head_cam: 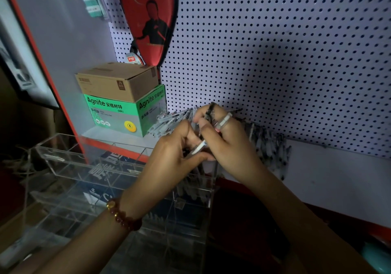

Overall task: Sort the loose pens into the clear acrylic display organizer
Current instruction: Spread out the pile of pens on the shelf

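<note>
Head view, only one here. Both hands meet at frame centre, above the right end of the clear acrylic organizer (63, 157).

L hand (175, 146), w/ a red bead bracelet (124, 216) on the wrist, has its fingers curled in. Thumb and fingers pinch the pale end of a white pen (198, 148).

R hand (228, 144) is also curled. A black-capped pen (211, 109) sticks up between its fingers, so it is clamped on that. Can't tell if more pens are tucked behind the fingers, too dark and blurred.

Loose pens lie in two lots on the white shelf (338, 178) against the pegboard (275, 41):
- a fanned bunch (169, 121) left of the hands, beside the green Agnite box (118, 112)
- a bigger heap (268, 144) right of the hands

A cardboard box (118, 81) sits on the green box, w/ a red paddle case (148, 19) hanging above.

The organizer sits below the shelf edge, lower left to centre. Most compartments look bare. The one under the hands already holds a few filed pens (194, 187).

Step, as I judge it: mid-sort, squaring up a small handful before the drop, w/ most of the stock still on the shelf.

Next move probably calls for turning the held pens to match those in the slot and lowering them between the thin dividers. Then reach back to a pile. The clear walls are hard to see in this light, so catching a rim is a risk.
</note>
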A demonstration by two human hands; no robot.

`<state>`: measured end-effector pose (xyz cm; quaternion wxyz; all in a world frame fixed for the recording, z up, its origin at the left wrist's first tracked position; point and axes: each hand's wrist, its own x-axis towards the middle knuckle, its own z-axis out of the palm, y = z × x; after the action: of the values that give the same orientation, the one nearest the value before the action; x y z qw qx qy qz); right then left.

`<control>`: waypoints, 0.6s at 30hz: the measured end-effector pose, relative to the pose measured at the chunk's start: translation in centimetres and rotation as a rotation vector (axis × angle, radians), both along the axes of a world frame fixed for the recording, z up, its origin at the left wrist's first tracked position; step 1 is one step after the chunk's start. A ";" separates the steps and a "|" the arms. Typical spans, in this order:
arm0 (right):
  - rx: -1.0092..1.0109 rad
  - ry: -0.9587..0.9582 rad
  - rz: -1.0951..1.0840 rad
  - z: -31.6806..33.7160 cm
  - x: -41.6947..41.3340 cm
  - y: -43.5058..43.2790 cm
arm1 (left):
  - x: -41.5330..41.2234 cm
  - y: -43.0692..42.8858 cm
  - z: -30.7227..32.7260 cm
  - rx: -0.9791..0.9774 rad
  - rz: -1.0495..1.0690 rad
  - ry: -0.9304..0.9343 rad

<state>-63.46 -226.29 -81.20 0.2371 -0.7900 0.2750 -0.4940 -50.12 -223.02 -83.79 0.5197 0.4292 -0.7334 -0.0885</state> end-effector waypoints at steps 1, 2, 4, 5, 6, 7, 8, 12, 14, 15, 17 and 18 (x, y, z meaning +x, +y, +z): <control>-0.023 -0.030 -0.013 0.0 0.0 0.1 | -0.1 0.1 0.1 0.018 -0.021 0.019; -0.045 -0.071 -0.050 0.2 0.0 0.1 | -0.1 0.3 0.3 0.044 -0.047 0.041; -0.063 -0.189 -0.160 0.5 -0.6 -0.4 | -0.1 0.6 0.6 0.106 -0.100 0.068; -0.062 -0.238 -0.202 0.7 -1.1 -0.8 | 0.0 0.6 0.6 0.121 -0.105 0.054; -0.063 -0.247 -0.229 0.8 -1.7 -1.4 | 0.1 0.5 0.6 0.128 -0.085 0.022; -0.068 -0.206 -0.244 0.8 -2.2 -1.9 | 0.4 0.4 0.5 0.141 -0.046 -0.009; -0.069 -0.125 -0.250 0.7 -2.5 -2.4 | 0.6 0.2 0.3 0.167 -0.003 -0.032; -0.048 0.242 -0.249 -0.6 -1.9 -2.8 | 1.6 -1.0 -0.3 0.394 0.038 -0.056; 0.018 0.300 -0.187 -1.2 -1.3 -2.6 | 2.0 -1.5 -0.5 0.489 0.010 -0.013; 0.043 0.336 -0.171 -1.3 -1.1 -2.6 | 2.0 -1.7 -0.6 0.523 -0.008 0.023; 0.024 0.468 -0.218 -1.5 -0.9 -2.5 | 2.2 -1.8 -0.8 0.560 -0.057 0.088; 0.001 0.524 -0.249 -1.5 -0.8 -2.3 | 2.2 -2.0 -0.9 0.556 -0.071 0.095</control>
<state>-64.22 -228.58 -82.68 0.0958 -0.8506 0.4220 -0.2986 -47.87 -224.98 -84.66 0.4124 0.5248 -0.6704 -0.3243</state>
